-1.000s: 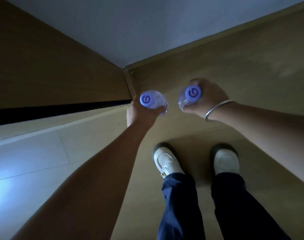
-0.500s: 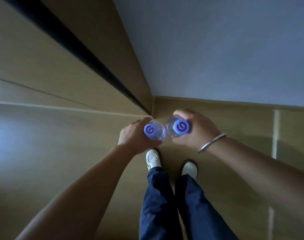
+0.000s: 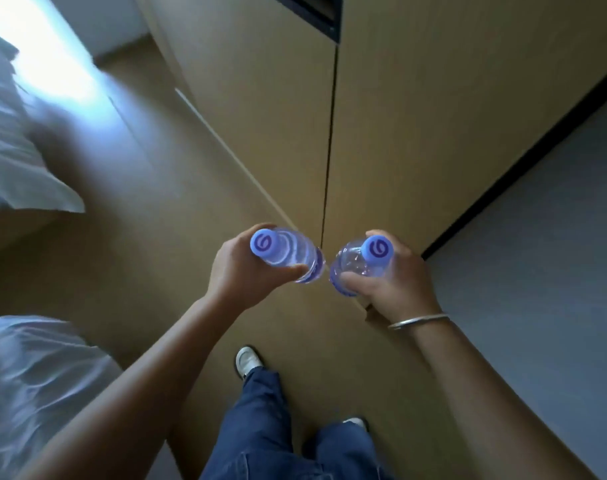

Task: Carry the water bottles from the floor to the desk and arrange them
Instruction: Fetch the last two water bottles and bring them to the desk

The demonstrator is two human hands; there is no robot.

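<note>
As each hand grips one, left bottle (image 3: 288, 254) and right bottle (image 3: 360, 265) — seemingly near-upright, caps toward camera.

floor (image 3: 128, 271): tan wood | on it: white shoes (image 3: 247, 362) | bedding (image 3: 21, 174) beside

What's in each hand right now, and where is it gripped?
Left hand grips one water bottle around its body below the cap; right hand grips another bottle likewise.

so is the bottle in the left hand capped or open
Capped. The bottle in the left hand has its purple cap seated on the neck, swirl logo facing the camera, while the left hand grips its body.
</note>
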